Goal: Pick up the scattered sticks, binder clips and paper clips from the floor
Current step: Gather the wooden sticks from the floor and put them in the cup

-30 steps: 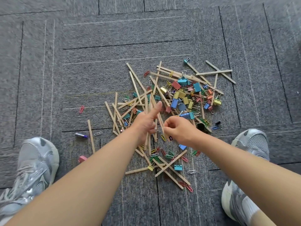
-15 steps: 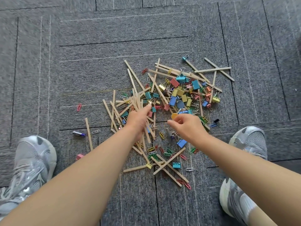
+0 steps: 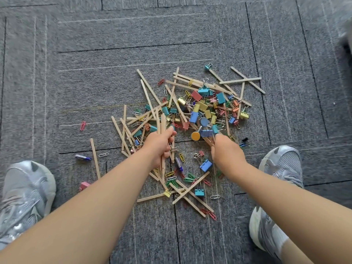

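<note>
A heap of wooden sticks (image 3: 146, 86), coloured binder clips (image 3: 202, 106) and paper clips (image 3: 188, 180) lies on the grey carpet in front of me. My left hand (image 3: 160, 145) is closed around a bundle of several sticks (image 3: 162, 122) that stand up from the fist at the pile's left middle. My right hand (image 3: 226, 153) reaches into the pile's near right side, its fingers pinching the end of a stick (image 3: 208, 141) beside an orange disc (image 3: 195, 136) and a blue clip (image 3: 206, 133). A single stick (image 3: 95, 158) and a red paper clip (image 3: 82, 125) lie apart to the left.
My two silver sneakers stand on the carpet, the left shoe (image 3: 22, 195) and the right shoe (image 3: 276, 180), flanking the pile. A small purple and silver item (image 3: 82, 157) and a pink clip (image 3: 84, 185) lie near the left shoe. A blue binder clip (image 3: 205, 165) rests between my hands.
My left hand has closed on a bundle of sticks and holds them upright. My right hand has moved to the right and forward into the pile near the orange disc.
</note>
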### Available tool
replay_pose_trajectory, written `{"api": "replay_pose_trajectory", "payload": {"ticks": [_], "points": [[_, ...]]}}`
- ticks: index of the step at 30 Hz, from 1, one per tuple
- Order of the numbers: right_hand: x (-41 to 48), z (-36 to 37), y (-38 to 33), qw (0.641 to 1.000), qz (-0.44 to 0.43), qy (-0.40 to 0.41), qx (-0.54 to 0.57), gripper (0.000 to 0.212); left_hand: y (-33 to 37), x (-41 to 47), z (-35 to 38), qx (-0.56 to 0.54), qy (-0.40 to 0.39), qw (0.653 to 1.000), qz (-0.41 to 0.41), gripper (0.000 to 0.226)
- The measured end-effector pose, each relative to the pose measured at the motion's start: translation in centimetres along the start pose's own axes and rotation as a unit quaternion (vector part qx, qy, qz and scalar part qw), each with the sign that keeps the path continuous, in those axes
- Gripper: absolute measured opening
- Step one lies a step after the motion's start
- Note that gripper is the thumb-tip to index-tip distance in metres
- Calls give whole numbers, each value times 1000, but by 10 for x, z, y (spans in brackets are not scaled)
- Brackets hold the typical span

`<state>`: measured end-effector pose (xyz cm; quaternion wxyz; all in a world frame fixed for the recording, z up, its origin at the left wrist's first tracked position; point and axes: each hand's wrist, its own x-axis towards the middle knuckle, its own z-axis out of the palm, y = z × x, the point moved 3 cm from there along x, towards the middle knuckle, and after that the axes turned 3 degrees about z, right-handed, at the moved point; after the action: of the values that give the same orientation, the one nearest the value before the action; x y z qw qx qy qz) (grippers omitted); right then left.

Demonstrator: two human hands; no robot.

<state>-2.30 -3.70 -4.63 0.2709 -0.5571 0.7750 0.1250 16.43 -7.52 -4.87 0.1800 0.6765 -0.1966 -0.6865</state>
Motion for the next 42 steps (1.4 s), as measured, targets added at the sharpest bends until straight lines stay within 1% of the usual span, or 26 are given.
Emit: {"api": "replay_pose_trajectory", "payload": {"ticks": [2, 4, 7, 10, 11, 13, 15, 17, 21, 24, 25, 27, 29, 31, 35, 37, 42], "points": [[-3, 4, -2, 999, -23, -3, -25, 3, 0, 0, 0, 2, -2, 1000, -4, 23], [-1, 2, -2, 1000, -5, -20, 11, 7, -1, 0, -1, -1, -3, 1000, -7, 22], [4, -2, 2, 995, 49, -44, 78, 9, -2, 1, 0, -5, 2, 1000, -7, 21], [2, 0, 1, 991, 55, -51, 110, 14, -3, 3, -1, -11, 2, 1000, -9, 20], [2, 2, -1, 987, 53, -54, 138, 16, -3, 3, -1, -15, 1, 1000, -9, 20], [2, 3, -6, 964, 58, -72, 251, 15, -3, 4, 0, -19, -1, 1000, -11, 19], [4, 3, -15, 923, 74, -93, 365, 11, -3, 5, 0, -21, -2, 1000, -11, 18], [5, 1, -23, 900, 85, -98, 415, 12, -3, 6, 1, -20, -8, 1000, -10, 20], [-4, 2, -42, 878, 69, -132, 456, 12, -3, 4, 5, -9, -33, 999, -8, 31], [-16, 1, -52, 859, 34, -165, 484, 16, -4, 4, 7, -9, -48, 999, -8, 48], [-20, 0, -55, 852, 17, -180, 492, 18, -4, 4, 7, -11, -57, 998, -4, 50], [-25, -2, -59, 836, -11, -210, 506, 21, -3, 2, 9, -21, -74, 997, 3, 41], [-26, -3, -60, 823, -13, -237, 517, 22, -2, 0, 8, -37, -84, 996, 4, 35], [-26, -4, -58, 814, -8, -268, 516, 18, -2, 0, 6, -45, -89, 995, 6, 39], [-25, -5, -54, 777, 0, -317, 544, 19, 1, -2, 5, -73, -71, 994, 34, 40], [-25, -4, -54, 774, -2, -324, 544, 20, 3, -1, 4, -104, -61, 992, 41, 41], [-24, 0, -58, 753, 8, -356, 554, 22, 1, 1, 3, -138, -77, 987, 28, 47]]}}
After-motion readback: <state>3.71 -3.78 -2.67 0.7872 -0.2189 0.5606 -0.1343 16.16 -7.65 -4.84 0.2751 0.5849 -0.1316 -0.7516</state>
